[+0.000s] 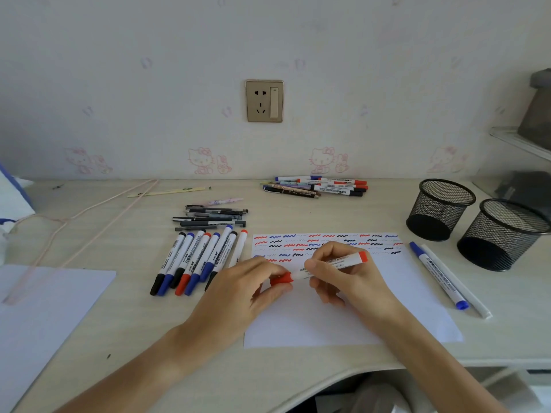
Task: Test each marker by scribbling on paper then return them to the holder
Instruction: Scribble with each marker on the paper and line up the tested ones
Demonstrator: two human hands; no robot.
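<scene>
Both hands grip 1 red marker (334, 263) over the scribbled paper (328, 317): right hand (346, 275) wraps the barrel, left hand (250, 281) pinches its red cap (281, 278).

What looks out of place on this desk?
Both mesh holders look empty, while markers lie loose: a row left of the paper, a pile by the wall, two beside the holders.

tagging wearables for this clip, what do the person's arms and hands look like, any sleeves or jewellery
Both forearms are bare up to the frame edge, with no sleeves showing. The left hand and right hand wear no gloves, and no rings, watch or bracelet are visible.
</scene>
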